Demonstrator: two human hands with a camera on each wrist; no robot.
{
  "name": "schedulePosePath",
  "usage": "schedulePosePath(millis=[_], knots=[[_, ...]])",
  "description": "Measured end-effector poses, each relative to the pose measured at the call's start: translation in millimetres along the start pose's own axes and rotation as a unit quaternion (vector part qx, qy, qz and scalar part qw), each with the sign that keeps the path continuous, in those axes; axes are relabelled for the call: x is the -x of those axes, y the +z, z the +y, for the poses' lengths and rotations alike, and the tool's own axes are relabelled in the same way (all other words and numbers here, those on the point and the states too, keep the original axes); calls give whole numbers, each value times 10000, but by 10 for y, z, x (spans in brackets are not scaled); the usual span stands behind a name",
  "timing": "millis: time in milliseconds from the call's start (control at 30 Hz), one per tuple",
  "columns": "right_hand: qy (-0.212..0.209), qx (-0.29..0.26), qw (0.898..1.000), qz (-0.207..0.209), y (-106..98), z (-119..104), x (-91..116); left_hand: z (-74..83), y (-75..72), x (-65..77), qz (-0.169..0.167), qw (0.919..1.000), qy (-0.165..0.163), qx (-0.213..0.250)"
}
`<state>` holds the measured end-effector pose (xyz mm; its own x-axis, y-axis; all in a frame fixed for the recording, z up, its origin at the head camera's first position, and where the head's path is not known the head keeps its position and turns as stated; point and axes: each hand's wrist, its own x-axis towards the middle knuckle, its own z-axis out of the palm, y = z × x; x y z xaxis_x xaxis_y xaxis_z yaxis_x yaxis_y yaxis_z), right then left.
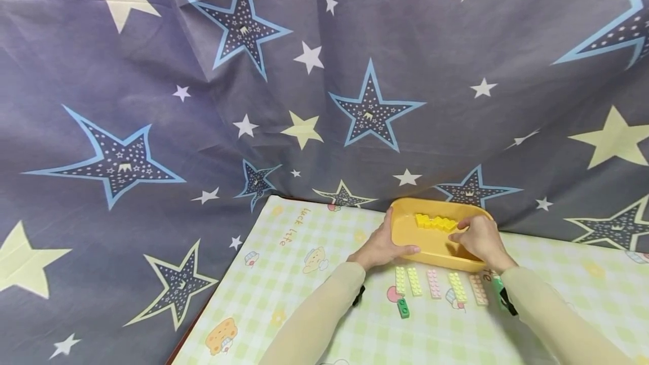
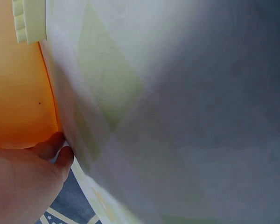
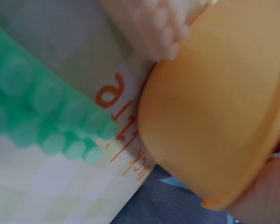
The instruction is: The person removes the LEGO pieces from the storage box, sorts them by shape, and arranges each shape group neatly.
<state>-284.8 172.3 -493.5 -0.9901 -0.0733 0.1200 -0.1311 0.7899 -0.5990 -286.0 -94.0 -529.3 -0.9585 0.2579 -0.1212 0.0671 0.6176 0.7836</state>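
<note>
An orange-yellow plastic tray [image 1: 421, 246] stands at the far edge of the table. My left hand [image 1: 380, 244] grips its left end, the thumb at the front rim and the fingers along the side wall. Inside lies a row of bright yellow toy pieces [image 1: 435, 222] near the back wall. My right hand [image 1: 480, 236] reaches over the right end into the tray, bent fingertips at the right end of that row. I cannot tell whether it pinches a piece. The right wrist view shows the tray's outer wall [image 3: 210, 107] hiding these fingertips.
In front of the tray stand studded building bricks: a light green one [image 1: 400, 281], pale yellow ones [image 1: 414, 281], a pink one [image 1: 433, 284], a peach one [image 1: 478, 290] and a green one [image 1: 498, 284] by the right wrist. A small green brick [image 1: 403, 307] lies nearer. Starry cloth [image 1: 304, 100] hangs behind.
</note>
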Motion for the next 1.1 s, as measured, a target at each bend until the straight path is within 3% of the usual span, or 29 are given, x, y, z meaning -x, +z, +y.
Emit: schedulePosePath(millis=[367, 667, 1100], knots=[[-209, 138, 9988, -428, 5, 164, -231, 73, 31, -2, 23, 10000, 5, -85], [-327, 159, 9988, -337, 39, 199, -282, 91, 24, 13, 89, 9999, -11, -50], [-108, 0, 9987, -499, 85, 137, -265, 62, -3, 32, 118, 9999, -67, -77]])
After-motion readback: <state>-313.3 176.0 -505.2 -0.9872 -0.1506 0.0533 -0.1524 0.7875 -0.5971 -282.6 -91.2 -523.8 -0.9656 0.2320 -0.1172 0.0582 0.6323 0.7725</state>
